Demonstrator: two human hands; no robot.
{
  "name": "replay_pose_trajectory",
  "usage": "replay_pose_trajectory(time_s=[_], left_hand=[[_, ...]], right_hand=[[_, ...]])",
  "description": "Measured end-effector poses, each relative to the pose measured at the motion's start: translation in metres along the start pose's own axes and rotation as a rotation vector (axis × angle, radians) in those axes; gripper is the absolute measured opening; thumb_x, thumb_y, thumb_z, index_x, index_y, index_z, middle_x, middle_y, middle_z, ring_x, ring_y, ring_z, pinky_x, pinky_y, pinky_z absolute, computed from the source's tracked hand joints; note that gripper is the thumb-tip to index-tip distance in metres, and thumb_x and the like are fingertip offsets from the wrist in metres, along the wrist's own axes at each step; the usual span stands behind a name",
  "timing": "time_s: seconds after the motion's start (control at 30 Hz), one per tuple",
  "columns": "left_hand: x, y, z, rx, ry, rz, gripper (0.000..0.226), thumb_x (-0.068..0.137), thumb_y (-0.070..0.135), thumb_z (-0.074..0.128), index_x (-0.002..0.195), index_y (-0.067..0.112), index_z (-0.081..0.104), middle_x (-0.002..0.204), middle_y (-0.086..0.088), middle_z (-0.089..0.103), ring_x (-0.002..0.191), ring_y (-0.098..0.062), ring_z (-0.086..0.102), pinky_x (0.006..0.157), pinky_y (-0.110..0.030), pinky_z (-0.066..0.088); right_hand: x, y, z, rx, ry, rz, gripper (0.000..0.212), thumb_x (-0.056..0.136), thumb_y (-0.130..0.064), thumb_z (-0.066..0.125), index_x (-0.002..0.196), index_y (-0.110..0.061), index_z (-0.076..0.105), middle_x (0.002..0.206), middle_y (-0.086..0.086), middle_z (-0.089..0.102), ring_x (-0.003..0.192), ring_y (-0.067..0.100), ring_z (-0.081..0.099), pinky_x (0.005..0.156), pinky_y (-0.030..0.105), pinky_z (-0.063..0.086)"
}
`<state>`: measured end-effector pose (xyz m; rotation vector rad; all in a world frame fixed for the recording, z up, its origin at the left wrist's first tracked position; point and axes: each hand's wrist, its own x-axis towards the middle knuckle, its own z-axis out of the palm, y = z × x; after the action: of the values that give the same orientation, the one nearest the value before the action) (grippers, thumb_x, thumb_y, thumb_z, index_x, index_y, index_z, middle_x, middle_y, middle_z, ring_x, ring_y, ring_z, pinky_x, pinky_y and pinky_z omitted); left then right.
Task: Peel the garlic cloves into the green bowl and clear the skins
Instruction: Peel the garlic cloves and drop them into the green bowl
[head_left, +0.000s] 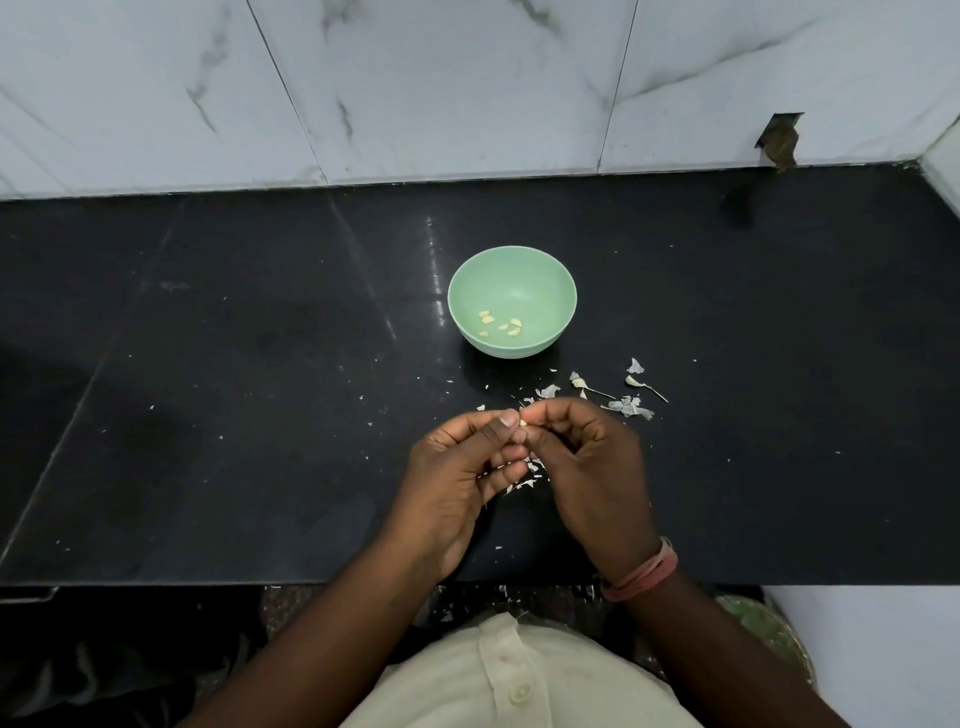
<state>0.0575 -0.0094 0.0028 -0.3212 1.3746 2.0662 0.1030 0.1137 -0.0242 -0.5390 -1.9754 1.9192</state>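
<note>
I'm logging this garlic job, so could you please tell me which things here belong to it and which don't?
In the job: left hand, right hand, garlic clove pinched between them, green bowl holding peeled cloves, skins.
Just there: black counter, wristband.

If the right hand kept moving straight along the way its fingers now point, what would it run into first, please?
The right hand points left, toward the left hand. It would meet the clove pinched between them almost at once, then the left fingers. The bowl lies farther back, off that line.
</note>
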Motion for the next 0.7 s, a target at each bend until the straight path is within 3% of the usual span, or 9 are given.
replay_pose_trajectory(time_s=[0.23,0.4,0.53,0.7], left_hand=[[-0.0005,0.0024,-0.0010,-0.066,-0.031,-0.035,0.007,0.088,0.012,0.066,0.091,0.008,0.071,0.078,-0.008,0.071,0.067,-0.012,0.069,0.065,-0.022,0.058],[-0.0002,0.0037,-0.0004,-0.068,-0.043,-0.053,0.014,0.097,0.013,0.060,0.089,0.009,0.070,0.079,-0.006,0.070,0.066,-0.011,0.067,0.065,-0.021,0.056],[0.0001,0.0013,-0.0009,-0.079,-0.019,-0.053,0.010,0.093,0.014,0.063,0.095,0.009,0.072,0.083,-0.007,0.073,0.071,-0.010,0.068,0.066,-0.021,0.058],[0.0001,0.0012,-0.0010,-0.080,-0.005,-0.073,0.013,0.086,0.011,0.069,0.099,0.008,0.074,0.086,-0.009,0.074,0.074,-0.012,0.069,0.070,-0.021,0.059]], right_hand=[[-0.0011,-0.0033,-0.0001,0.034,-0.016,0.042,0.017,0.084,0.004,0.076,0.088,-0.013,0.076,0.082,0.003,0.077,0.081,0.019,0.074,0.076,0.028,0.059],[-0.0013,-0.0057,0.0006,0.029,-0.007,0.028,0.013,0.083,0.001,0.079,0.088,-0.011,0.077,0.082,0.004,0.077,0.082,0.025,0.074,0.079,0.036,0.060],[-0.0005,-0.0061,-0.0011,0.012,0.016,0.008,0.013,0.083,0.000,0.079,0.089,-0.012,0.078,0.087,0.004,0.077,0.086,0.024,0.075,0.082,0.042,0.061],[-0.0006,-0.0096,-0.0017,-0.096,0.038,-0.051,0.014,0.082,0.001,0.078,0.086,-0.013,0.079,0.085,-0.002,0.076,0.084,0.015,0.073,0.079,0.032,0.059]])
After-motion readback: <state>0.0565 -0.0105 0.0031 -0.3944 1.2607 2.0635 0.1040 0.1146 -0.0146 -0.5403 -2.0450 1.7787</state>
